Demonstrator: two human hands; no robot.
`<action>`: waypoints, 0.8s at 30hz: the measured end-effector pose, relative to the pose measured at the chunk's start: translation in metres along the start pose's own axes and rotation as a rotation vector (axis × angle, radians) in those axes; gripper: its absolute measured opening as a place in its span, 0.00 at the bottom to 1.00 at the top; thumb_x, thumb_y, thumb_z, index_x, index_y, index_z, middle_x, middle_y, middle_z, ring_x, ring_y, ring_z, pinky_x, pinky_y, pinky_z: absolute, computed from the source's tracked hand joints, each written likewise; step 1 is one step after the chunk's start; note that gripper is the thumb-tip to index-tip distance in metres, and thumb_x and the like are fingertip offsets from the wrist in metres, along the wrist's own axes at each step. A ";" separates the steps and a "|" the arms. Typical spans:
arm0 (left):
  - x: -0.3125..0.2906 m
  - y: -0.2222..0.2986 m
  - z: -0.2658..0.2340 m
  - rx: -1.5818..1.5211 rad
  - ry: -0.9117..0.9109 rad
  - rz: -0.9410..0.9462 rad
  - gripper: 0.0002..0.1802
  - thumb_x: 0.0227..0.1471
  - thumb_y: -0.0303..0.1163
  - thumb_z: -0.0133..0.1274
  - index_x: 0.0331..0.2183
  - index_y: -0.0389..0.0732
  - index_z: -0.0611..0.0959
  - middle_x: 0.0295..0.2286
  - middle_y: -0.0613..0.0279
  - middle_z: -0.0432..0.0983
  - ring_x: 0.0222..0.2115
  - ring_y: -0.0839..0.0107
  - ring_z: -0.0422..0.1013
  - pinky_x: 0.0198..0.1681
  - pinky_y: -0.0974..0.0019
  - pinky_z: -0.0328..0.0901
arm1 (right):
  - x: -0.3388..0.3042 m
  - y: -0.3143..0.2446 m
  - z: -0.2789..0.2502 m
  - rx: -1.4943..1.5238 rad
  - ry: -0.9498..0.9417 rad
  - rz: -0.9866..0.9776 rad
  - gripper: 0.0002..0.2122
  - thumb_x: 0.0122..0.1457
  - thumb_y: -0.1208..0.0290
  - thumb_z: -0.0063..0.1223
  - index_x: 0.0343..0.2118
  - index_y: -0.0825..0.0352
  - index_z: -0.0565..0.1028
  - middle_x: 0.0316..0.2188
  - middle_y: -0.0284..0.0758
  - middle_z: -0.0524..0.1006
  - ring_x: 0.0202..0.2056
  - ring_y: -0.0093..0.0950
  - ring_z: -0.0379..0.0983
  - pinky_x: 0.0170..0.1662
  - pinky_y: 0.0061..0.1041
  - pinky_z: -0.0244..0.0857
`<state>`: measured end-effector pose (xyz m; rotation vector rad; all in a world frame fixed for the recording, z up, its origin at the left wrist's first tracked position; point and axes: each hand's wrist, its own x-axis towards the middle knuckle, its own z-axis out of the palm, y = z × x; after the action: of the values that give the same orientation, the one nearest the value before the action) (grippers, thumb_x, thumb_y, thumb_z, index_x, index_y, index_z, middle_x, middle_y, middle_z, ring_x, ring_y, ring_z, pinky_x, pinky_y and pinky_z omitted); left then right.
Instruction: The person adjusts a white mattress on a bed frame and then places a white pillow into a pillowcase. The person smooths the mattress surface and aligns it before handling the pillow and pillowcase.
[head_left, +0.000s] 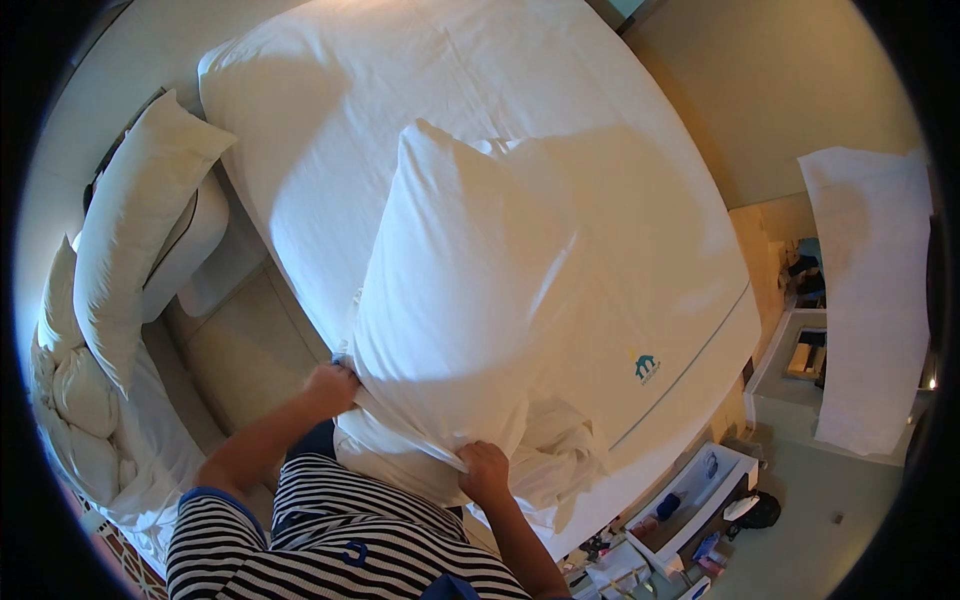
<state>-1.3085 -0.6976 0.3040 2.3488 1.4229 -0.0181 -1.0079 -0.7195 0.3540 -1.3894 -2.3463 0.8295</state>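
Observation:
A large white pillow in a pillowcase lies at the near side of the bed, its far corners pointing away from me. My left hand is closed on the left edge of the pillowcase's near end. Over to the right, my right hand pinches the same near end, and the fabric stretches in folds between both hands. The near part of the case hangs against my striped shirt. Beside my right hand, a crumpled white cloth lies on the bed.
The bed wears a white sheet with a teal emblem. At left, another white pillow leans on a seat, near bunched white bedding. Tiled floor shows between. A white tray with small items stands at lower right.

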 end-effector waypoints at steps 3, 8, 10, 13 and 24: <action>-0.014 0.038 0.005 0.007 -0.221 0.078 0.10 0.33 0.38 0.51 0.20 0.42 0.74 0.18 0.59 0.71 0.18 0.65 0.69 0.19 0.62 0.63 | -0.003 0.038 0.008 -0.031 0.161 0.145 0.05 0.32 0.74 0.51 0.16 0.63 0.68 0.17 0.34 0.69 0.22 0.36 0.66 0.26 0.33 0.59; -0.024 0.049 -0.031 -0.149 -0.274 0.280 0.08 0.37 0.35 0.48 0.18 0.41 0.73 0.18 0.60 0.71 0.20 0.62 0.70 0.21 0.62 0.65 | 0.002 0.070 -0.007 -0.085 0.017 0.130 0.06 0.35 0.75 0.51 0.19 0.65 0.68 0.20 0.36 0.68 0.27 0.36 0.65 0.29 0.31 0.59; -0.021 0.019 -0.010 -0.171 -0.294 0.230 0.10 0.37 0.36 0.50 0.15 0.41 0.72 0.18 0.58 0.70 0.20 0.60 0.68 0.23 0.61 0.64 | 0.006 0.055 -0.010 0.041 0.026 0.128 0.06 0.36 0.76 0.49 0.21 0.66 0.69 0.23 0.37 0.69 0.29 0.35 0.65 0.30 0.29 0.60; -0.008 -0.021 0.001 -0.877 0.181 -0.293 0.10 0.42 0.33 0.48 0.16 0.40 0.70 0.17 0.61 0.65 0.22 0.63 0.64 0.28 0.64 0.59 | 0.001 0.040 -0.020 0.301 -0.002 0.182 0.12 0.42 0.79 0.46 0.33 0.68 0.69 0.32 0.40 0.69 0.35 0.31 0.67 0.38 0.26 0.62; 0.067 -0.022 0.026 -1.697 0.103 -0.884 0.36 0.39 0.43 0.56 0.46 0.35 0.61 0.37 0.54 0.68 0.35 0.67 0.67 0.36 0.64 0.65 | 0.063 0.054 0.001 0.349 0.315 0.614 0.26 0.51 0.63 0.44 0.50 0.71 0.55 0.47 0.48 0.58 0.50 0.40 0.53 0.51 0.31 0.47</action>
<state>-1.2900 -0.6400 0.2590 0.3318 1.3880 0.7298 -1.0013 -0.6450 0.3175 -1.9276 -1.4626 1.0173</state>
